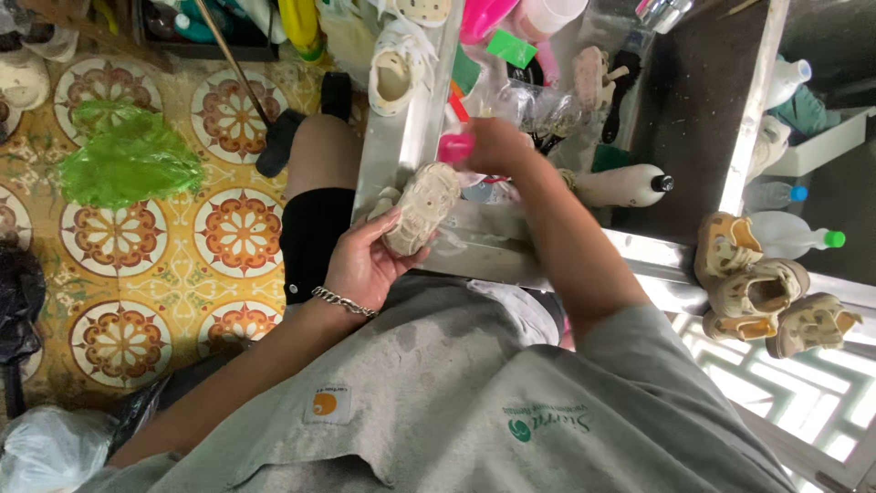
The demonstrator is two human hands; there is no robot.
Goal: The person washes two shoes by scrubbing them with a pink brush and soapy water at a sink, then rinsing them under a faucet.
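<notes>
Patterned tile floor (119, 274) at left, green bag (128, 160) on it. Left hand (365, 265) gripping a beige shoe (422, 208), sole up. Right hand (493, 146) closed on something pink (454, 147), perhaps a brush, over the metal surface (401, 137). Cleaning underway; steady hold needed.

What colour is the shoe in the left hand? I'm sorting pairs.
Beige shoe, seen in the head view.

You are looking at a metal workbench (401, 137). Beige shoes (762, 292) are sitting at its right corner, bottles (630, 185) are lying on it, and a green plastic bag (128, 160) is lying on the patterned floor (228, 237) left of it.
</notes>
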